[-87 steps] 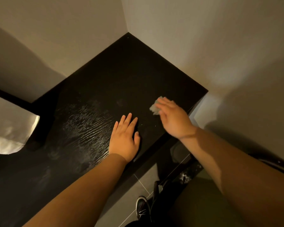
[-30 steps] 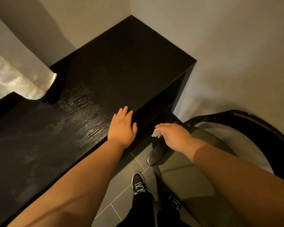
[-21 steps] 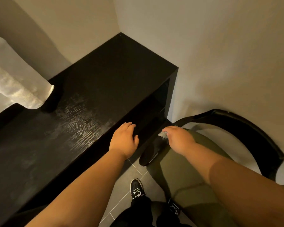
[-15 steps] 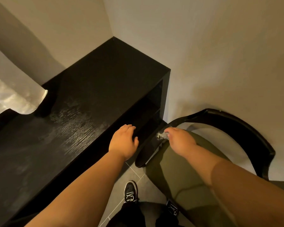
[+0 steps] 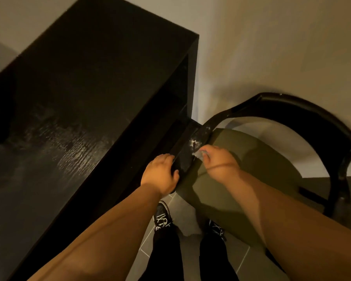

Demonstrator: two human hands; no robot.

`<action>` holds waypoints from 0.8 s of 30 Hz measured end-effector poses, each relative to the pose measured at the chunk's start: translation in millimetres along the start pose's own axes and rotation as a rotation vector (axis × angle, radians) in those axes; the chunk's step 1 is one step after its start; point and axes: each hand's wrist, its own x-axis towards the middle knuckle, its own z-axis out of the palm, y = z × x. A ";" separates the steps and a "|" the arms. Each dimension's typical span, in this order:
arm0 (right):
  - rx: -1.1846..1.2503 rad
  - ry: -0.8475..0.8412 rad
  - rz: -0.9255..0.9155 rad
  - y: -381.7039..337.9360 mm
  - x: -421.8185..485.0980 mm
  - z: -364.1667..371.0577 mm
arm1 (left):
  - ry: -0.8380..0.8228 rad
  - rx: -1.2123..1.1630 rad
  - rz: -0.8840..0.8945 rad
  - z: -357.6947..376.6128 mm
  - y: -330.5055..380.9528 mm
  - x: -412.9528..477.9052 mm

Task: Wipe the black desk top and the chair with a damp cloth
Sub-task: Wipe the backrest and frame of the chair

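change: left hand [image 5: 160,175] off desk [image 5: 85,82], now gripping chair [image 5: 304,118] armrest end | right hand [image 5: 219,159] pinches cloth [image 5: 199,153] on armrest, right of desk's near edge | wet streaks on desk | judgement: desk done, chair wipe starting
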 end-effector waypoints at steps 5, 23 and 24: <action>0.090 0.066 0.095 12.4 4.5 26.9 | -0.045 -0.009 0.040 44.1 -17.1 8.7; -0.030 0.403 -0.140 51.4 93.7 -5.3 | 0.167 -0.015 -0.077 87.1 11.5 34.3; -0.064 0.390 -0.133 55.4 100.8 -4.5 | 0.177 -0.008 -0.078 87.9 11.5 34.2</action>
